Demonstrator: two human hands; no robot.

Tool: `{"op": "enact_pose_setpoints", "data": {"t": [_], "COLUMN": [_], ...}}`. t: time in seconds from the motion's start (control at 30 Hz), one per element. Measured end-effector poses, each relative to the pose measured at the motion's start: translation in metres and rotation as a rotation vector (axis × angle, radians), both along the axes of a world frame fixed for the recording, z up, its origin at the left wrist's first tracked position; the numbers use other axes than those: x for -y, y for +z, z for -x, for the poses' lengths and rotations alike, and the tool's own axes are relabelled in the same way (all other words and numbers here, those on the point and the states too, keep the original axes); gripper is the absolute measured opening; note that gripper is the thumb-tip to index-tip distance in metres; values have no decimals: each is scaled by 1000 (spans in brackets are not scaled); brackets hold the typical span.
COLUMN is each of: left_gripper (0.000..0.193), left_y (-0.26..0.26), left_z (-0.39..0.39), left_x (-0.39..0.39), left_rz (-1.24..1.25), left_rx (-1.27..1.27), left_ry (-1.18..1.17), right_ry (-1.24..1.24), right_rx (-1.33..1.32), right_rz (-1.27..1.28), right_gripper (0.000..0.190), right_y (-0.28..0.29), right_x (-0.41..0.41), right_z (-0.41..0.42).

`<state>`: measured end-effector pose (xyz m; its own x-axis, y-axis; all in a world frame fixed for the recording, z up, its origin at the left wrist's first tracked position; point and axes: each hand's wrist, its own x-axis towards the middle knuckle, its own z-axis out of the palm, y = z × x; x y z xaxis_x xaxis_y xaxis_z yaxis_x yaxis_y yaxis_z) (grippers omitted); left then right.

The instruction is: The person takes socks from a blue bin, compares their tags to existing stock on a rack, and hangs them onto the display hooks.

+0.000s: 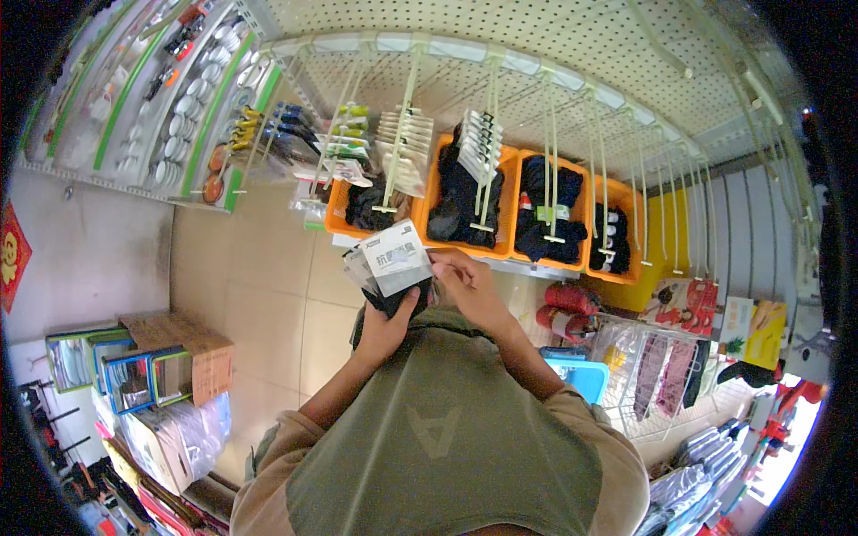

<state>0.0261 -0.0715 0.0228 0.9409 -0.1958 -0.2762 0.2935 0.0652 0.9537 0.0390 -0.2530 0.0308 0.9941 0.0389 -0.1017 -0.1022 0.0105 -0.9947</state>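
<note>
My left hand [389,328] grips a small fanned stack of dark sock packs [395,301], its thumb lying across the dark fabric. White printed cards [402,258] top the packs and bear writing. At the right edge of the front card, the thumb and fingers of my right hand [469,288] are pinched together on it. Just beyond my hands stands a row of orange plastic baskets [422,224] holding dark folded textiles, likely socks [462,214]. Above them, a hook [482,194] carries several white-carded packs [479,144].
Long metal hooks [549,161] project from a pegboard [536,40] over the baskets. Shelves of small goods [194,94] rise at the left. Framed items and a cardboard box [211,372] stand lower left. A wire basket [643,388] and blue plastic bin [583,378] are at right.
</note>
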Motion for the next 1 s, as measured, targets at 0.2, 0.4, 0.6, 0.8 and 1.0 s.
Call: {"op": "enact_pose_setpoints", "data": {"t": [0.2,0.4,0.6,0.8,1.0], "left_gripper": [28,37,45,40,27], "left_y": [9,8,7,22,9], "left_z": [4,10,9,7,6], "left_x": [5,3,3,3,6], "left_rz": [-4,28,-48,110,73], "left_rx": [17,46,-121,-226,-108], "left_ry": [-15,-7,296,303,304], "right_ry": [88,-55,-162,-318,-391], "right_rx": [-67,-116,-341,-240,-144], "right_rz": [-243,-288,-91,7,7], "right_gripper": [19,18,24,21,22], "right_y": [1,-8,-37,-50,-71], "right_x": [0,-3,12,25,31], "right_z": [9,5,6,15,18]}}
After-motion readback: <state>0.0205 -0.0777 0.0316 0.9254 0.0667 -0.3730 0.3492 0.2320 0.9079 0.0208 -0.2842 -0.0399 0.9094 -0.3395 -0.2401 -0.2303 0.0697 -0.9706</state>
